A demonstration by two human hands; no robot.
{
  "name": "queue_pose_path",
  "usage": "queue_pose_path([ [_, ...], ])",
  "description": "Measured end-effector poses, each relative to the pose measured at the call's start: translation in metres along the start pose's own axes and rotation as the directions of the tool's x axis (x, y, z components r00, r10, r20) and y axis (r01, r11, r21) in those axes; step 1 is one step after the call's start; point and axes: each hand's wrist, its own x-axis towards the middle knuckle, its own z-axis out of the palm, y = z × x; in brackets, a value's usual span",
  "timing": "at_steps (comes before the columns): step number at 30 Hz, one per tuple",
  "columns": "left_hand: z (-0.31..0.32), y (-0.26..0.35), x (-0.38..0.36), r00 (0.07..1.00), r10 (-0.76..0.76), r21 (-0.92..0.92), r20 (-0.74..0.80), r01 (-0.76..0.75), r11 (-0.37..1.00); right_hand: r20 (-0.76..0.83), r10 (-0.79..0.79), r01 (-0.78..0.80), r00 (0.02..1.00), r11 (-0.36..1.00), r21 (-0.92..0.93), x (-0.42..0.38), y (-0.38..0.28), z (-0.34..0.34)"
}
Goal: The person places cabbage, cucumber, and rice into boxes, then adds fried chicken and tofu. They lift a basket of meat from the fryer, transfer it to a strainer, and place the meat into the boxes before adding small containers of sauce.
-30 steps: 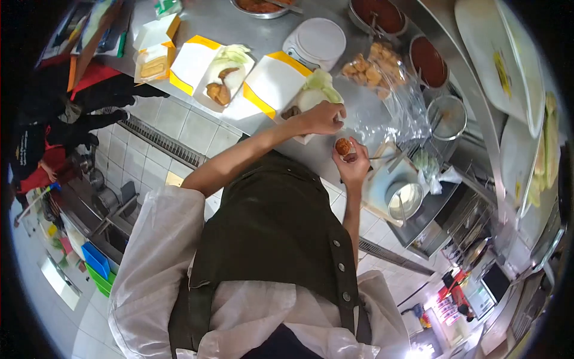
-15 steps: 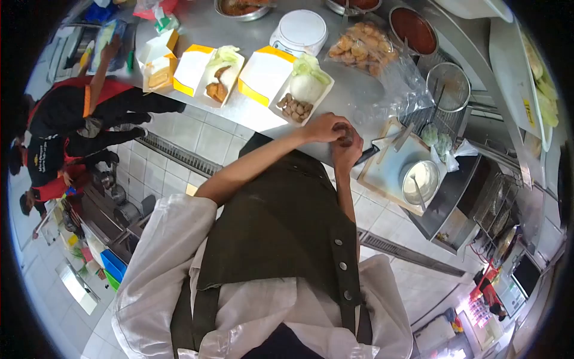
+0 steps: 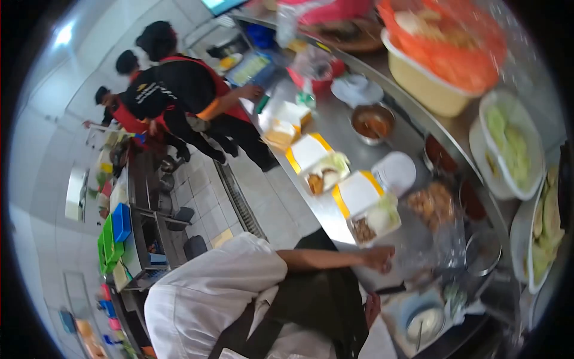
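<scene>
My left hand [image 3: 378, 258] is over the counter edge, just below the nearest takeaway box [image 3: 357, 194]. Its fingers look curled in, but blur hides what is in them. Lower down, my right hand [image 3: 372, 308] is close to my apron, its fingers mostly hidden. The nearest box holds white rice, lettuce and small brown chunks [image 3: 363, 230]. Beside it, a second open box [image 3: 309, 152] has lettuce and a brown fried piece. A knife with a black handle [image 3: 391, 289] lies near my right hand, by a cutting board [image 3: 391, 311].
A white kitchen scale [image 3: 394, 172] and a clear bag of browned pieces [image 3: 431, 205] stand behind the boxes. A bowl of white sauce [image 3: 426, 323] is on the board. Sauce bowls [image 3: 372, 124] line the back. Co-workers [image 3: 179, 90] stand at the far left.
The view has swung left and tilted, showing more of the co-workers and shelf. My hands, together around a small dark brown thing before, are now apart, the right one lower.
</scene>
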Motion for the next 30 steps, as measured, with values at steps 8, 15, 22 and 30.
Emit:
queue_pose_path([
  [8, -0.005, -0.004, -0.008, 0.988, 0.143, 0.142, -0.062, -0.133, 0.981, -0.096, -0.190, 0.151, 0.977, 0.935, -0.320, 0.131, 0.022, -0.011],
  [15, -0.017, 0.020, -0.014, 0.995, -0.093, 0.311, 0.039, 0.077, 0.947, 0.048, 0.098, -0.092, 0.994, 0.989, -0.116, 0.157, 0.031, -0.009],
  [22, 0.012, -0.017, -0.011, 0.998, -0.004, 0.364, -0.065, 0.027, 0.931, 0.037, 0.282, -0.285, 0.959, 0.951, 0.124, 0.143, 0.016, -0.007],
  [30, 0.027, -0.046, 0.003, 0.991, 0.119, 0.463, 0.069, -0.137, 0.876, -0.071, 0.126, -0.124, 0.989, 0.992, 0.036, 0.127, 0.049, -0.005],
])
